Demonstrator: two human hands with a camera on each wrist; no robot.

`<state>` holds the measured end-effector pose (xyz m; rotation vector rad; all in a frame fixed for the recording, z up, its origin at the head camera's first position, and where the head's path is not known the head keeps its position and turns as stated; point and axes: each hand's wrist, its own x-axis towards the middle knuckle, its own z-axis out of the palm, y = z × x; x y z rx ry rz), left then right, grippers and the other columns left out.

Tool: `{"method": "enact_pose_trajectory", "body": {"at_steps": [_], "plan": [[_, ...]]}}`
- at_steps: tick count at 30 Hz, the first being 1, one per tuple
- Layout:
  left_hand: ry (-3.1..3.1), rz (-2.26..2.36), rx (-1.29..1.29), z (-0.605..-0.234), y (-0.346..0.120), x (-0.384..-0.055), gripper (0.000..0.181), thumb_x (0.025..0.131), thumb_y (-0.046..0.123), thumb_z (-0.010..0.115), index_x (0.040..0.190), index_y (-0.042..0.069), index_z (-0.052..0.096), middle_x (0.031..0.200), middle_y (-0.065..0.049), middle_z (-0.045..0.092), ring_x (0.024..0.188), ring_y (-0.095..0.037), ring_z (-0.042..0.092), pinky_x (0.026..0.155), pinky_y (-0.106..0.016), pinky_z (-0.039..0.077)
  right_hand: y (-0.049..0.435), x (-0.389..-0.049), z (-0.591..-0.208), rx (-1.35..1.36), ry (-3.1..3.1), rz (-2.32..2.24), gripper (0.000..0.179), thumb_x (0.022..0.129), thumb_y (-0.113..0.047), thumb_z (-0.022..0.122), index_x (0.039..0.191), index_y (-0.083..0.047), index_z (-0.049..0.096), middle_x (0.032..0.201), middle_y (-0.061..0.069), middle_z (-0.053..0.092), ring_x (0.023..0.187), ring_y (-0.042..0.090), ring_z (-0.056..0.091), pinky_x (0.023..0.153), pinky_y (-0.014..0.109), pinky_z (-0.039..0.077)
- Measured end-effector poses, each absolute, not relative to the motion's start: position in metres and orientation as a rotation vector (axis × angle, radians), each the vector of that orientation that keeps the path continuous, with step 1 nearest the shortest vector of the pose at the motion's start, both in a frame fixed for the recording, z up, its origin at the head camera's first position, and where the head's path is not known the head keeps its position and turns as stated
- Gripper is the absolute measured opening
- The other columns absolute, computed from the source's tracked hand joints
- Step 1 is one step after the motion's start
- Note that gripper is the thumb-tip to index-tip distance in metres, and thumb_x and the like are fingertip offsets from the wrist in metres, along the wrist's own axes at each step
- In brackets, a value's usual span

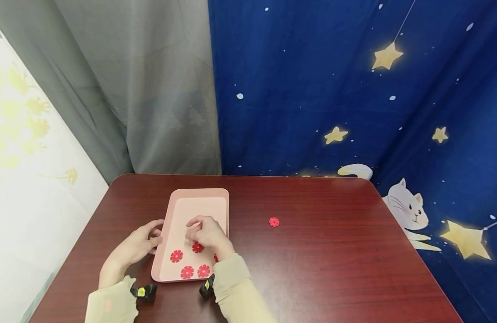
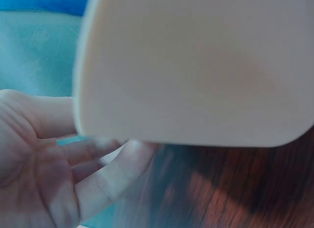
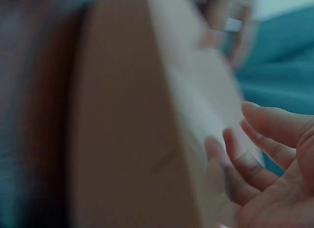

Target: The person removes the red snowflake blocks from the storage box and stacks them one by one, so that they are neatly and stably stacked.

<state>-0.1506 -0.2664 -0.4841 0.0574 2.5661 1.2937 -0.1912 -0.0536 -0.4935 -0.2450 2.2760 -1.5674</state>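
A pink tray (image 1: 197, 205) lies at the left of the table, with several red notched plastic discs (image 1: 176, 256) near its close end. My left hand (image 1: 139, 244) grips the tray's left rim. In the left wrist view, one finger passes behind the pale tray (image 2: 196, 80) and another fingertip meets its lower edge. Over the middle of the tray, my right hand (image 1: 208, 233) hovers with loosely bent fingers, just above a red disc (image 1: 197, 248). The right wrist view shows the fingers of the right hand (image 3: 274, 179) spread apart with nothing between them.
One more red disc (image 1: 274, 222) lies on the dark red wooden table (image 1: 333, 251), right of the tray. A grey curtain (image 1: 171, 89) and a blue star-patterned curtain (image 1: 292, 89) hang behind the table. Each wrist wears a black camera (image 1: 149, 292).
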Motion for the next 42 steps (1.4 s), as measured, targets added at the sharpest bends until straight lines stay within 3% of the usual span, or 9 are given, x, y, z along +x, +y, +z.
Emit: {"method": "enact_pose_trajectory", "body": {"at_steps": [5, 12, 20, 25, 32, 42], "plan": [[2.576, 1.28, 0.062, -0.485, -0.266, -0.151, 0.054, 0.095, 0.0, 0.058, 0.143, -0.007, 0.036, 0.104, -0.017, 0.057, 0.084, -0.025, 0.063, 0.07, -0.036, 0.058, -0.066, -0.187, -0.501, -0.323, 2.362, -1.288, 0.026, 0.074, -0.006, 0.082, 0.098, -0.014, 0.073, 0.068, 0.0, 0.054, 0.055, 0.013, 0.049, 0.05, 0.023, 0.041], [2.59, 1.283, 0.095, -0.485, -0.27, -0.153, 0.053, 0.094, -0.002, 0.058, 0.142, -0.009, 0.035, 0.101, -0.017, 0.057, 0.082, -0.025, 0.063, 0.068, -0.036, 0.058, -0.074, -0.188, -0.501, -0.568, 2.431, -1.01, 0.042, 0.07, -0.017, 0.089, 0.108, -0.021, 0.071, 0.081, -0.005, 0.055, 0.075, 0.008, 0.048, 0.072, 0.02, 0.041], [2.598, 1.256, 0.097, -0.486, -0.272, -0.153, 0.053, 0.094, -0.001, 0.058, 0.143, -0.007, 0.036, 0.101, -0.016, 0.057, 0.081, -0.023, 0.063, 0.069, -0.036, 0.058, -0.08, -0.189, -0.502, -0.728, 2.549, -0.669, 0.052, 0.067, -0.029, 0.091, 0.113, -0.033, 0.066, 0.097, -0.012, 0.055, 0.092, 0.003, 0.045, 0.076, 0.02, 0.039], [2.606, 1.25, 0.106, -0.486, -0.273, -0.153, 0.053, 0.094, 0.0, 0.058, 0.143, -0.007, 0.036, 0.101, -0.015, 0.057, 0.08, -0.023, 0.063, 0.069, -0.036, 0.058, -0.084, -0.186, -0.503, -0.713, 2.624, -0.579, 0.046, 0.069, -0.031, 0.09, 0.108, -0.037, 0.066, 0.092, -0.014, 0.054, 0.09, 0.003, 0.044, 0.074, 0.023, 0.037], [2.599, 1.269, 0.099, -0.488, -0.27, -0.151, 0.053, 0.094, -0.001, 0.057, 0.142, -0.008, 0.036, 0.099, -0.014, 0.055, 0.083, -0.025, 0.062, 0.068, -0.035, 0.058, -0.082, -0.182, -0.503, -0.691, 2.649, -0.567, 0.029, 0.072, -0.026, 0.087, 0.092, -0.032, 0.067, 0.082, -0.01, 0.047, 0.083, 0.004, 0.043, 0.071, 0.022, 0.035], [2.591, 1.254, 0.09, -0.489, -0.269, -0.153, 0.054, 0.095, 0.0, 0.058, 0.143, -0.008, 0.035, 0.1, -0.015, 0.055, 0.081, -0.024, 0.063, 0.07, -0.037, 0.058, -0.076, -0.18, -0.504, -0.566, 2.54, -0.859, 0.032, 0.072, -0.008, 0.085, 0.084, -0.023, 0.059, 0.075, -0.006, 0.048, 0.07, 0.009, 0.045, 0.061, 0.022, 0.038]]}}
